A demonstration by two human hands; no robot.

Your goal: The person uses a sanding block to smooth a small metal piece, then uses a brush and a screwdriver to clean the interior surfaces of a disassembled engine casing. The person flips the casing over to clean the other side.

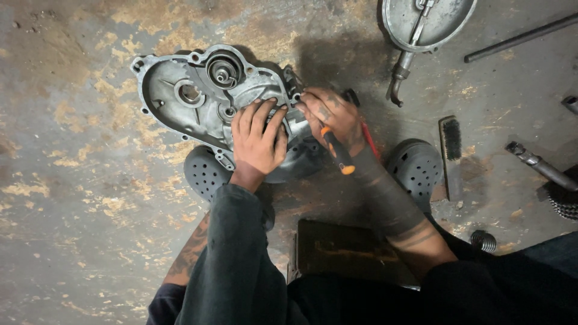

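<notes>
Pressing my flat, open left hand [259, 139] on the casing [198, 96], my right hand [331, 117] grips a screwdriver [336, 153] just right.

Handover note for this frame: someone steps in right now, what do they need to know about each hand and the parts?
Left hand: flat on the grey engine cover, pinning it to the concrete floor.
Right hand: gripping an orange-and-black handled tool, fingertips at the cover's right edge; the tool's tip is hidden.
Nearby: wire brush to the right, round metal housing at the top, small coil spring lower right.
Done: cover lies inner face up.
Left: work at the right edge looks unfinished; progress cannot be told.
</notes>
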